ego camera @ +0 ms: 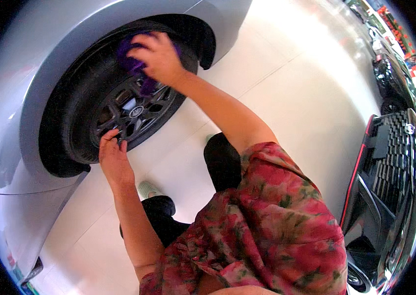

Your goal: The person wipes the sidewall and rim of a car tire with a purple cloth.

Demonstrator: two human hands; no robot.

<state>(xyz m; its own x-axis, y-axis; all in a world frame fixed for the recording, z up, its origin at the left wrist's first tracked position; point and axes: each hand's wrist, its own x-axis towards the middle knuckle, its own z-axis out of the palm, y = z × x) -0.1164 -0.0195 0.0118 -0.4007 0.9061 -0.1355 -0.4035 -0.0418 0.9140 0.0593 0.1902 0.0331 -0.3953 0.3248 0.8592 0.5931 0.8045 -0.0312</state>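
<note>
A silver car's front or rear wheel, with a black tire (95, 79) and a multi-spoke alloy rim (136, 110), sits inside the wheel arch ahead of me. My right hand (156, 57) holds a purple cloth (134, 61) against the tire's upper sidewall; part of the cloth hangs over the rim. My left hand (114, 151) rests its fingertips at the lower left edge of the rim, with the fingers bent and apart. Nothing shows in it. The fingers of my right hand are slightly blurred.
The silver fender (31, 96) curves around the wheel. Pale tiles form the floor (267, 96). At the right stands a dark car with a black grille (392, 147) and a red trim line. Further vehicles stand at the upper right. My knees are bent below me.
</note>
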